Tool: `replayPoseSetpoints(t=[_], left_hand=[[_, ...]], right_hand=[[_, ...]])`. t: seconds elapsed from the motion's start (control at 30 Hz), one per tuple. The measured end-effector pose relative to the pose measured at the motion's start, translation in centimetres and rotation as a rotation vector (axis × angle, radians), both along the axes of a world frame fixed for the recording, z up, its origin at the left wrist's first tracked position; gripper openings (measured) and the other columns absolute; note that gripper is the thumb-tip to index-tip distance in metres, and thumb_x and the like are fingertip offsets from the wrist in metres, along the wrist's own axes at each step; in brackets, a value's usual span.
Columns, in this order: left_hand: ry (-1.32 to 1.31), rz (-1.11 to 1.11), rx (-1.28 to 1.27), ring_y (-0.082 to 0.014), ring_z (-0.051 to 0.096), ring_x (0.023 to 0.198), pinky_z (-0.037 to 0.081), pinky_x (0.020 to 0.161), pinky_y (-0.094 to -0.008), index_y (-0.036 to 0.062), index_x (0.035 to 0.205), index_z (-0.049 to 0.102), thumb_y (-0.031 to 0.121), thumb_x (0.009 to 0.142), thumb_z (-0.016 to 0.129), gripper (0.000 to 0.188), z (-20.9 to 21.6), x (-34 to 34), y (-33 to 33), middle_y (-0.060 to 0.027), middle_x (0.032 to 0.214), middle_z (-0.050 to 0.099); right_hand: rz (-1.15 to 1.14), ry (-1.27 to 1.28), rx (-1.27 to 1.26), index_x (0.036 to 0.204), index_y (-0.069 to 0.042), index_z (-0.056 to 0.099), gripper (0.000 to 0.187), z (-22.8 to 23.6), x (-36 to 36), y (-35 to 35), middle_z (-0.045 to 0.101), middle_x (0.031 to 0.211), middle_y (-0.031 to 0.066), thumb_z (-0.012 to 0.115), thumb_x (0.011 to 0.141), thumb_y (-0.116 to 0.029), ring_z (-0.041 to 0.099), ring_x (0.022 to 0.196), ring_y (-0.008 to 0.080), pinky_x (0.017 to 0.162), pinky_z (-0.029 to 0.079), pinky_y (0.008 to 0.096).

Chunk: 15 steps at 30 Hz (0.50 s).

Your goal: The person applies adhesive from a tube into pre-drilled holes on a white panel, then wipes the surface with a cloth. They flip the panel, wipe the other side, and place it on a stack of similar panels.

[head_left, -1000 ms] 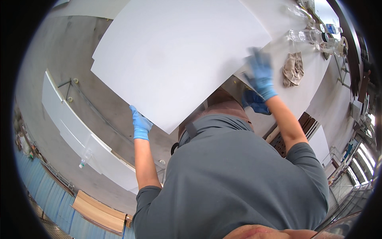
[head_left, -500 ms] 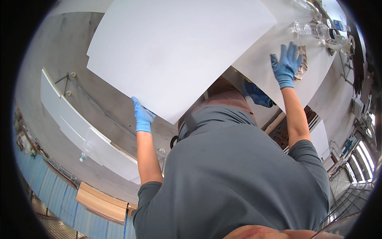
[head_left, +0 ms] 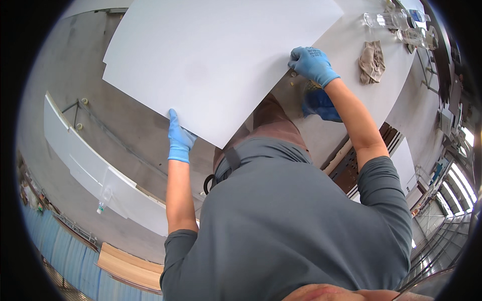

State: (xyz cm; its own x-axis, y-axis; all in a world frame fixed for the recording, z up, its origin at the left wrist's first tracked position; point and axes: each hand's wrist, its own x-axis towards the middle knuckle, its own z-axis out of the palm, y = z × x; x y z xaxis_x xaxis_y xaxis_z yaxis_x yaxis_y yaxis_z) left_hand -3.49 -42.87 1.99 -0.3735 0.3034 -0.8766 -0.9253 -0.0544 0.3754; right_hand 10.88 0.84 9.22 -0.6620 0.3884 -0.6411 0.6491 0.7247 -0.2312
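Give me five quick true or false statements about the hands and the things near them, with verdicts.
1. The left hand is at the edge of the large white panel. True.
2. The crumpled beige cloth lies to the right of the right hand. True.
3. The right hand is on the cloth. False: it is at the panel's edge.
4. Both hands are bare. False: they wear blue gloves.
5. Clear bottles lie at the picture's upper right. True.

Grey short-sleeved shirt point(head_left: 296, 200) (blue gloves point(head_left: 314, 65))
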Motion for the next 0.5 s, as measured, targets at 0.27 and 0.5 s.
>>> replayPoseSetpoints(t=[0.27, 0.5], left_hand=[[0.007, -0.018, 0.022, -0.0323, 0.051, 0.138, 0.044, 0.112, -0.0512, 0.0160, 0.153, 0.044, 0.070, 0.096, 0.052, 0.079, -0.6, 0.0, -0.5, -0.0090, 0.151, 0.053], [0.034, -0.016, 0.005, -0.0330, 0.053, 0.136, 0.046, 0.111, -0.0535, 0.0163, 0.152, 0.045, 0.069, 0.095, 0.055, 0.079, -0.6, 0.0, 0.0, -0.0095, 0.150, 0.054]], right_hand=[[0.033, 0.005, 0.043, 0.099, -0.015, 0.075, 0.022, 0.0, 0.3, -1.3, 0.076, 0.099, 0.0122, 0.063, 0.088, -0.030, 0.071, 0.098, 0.0324, 0.088, 0.055, 0.0428], [-0.041, 0.034, -0.014, 0.094, -0.013, 0.072, 0.020, 0.2, 0.1, 0.0, 0.077, 0.084, 0.0043, 0.056, 0.095, -0.025, 0.074, 0.068, 0.0227, 0.077, 0.058, 0.0383]])
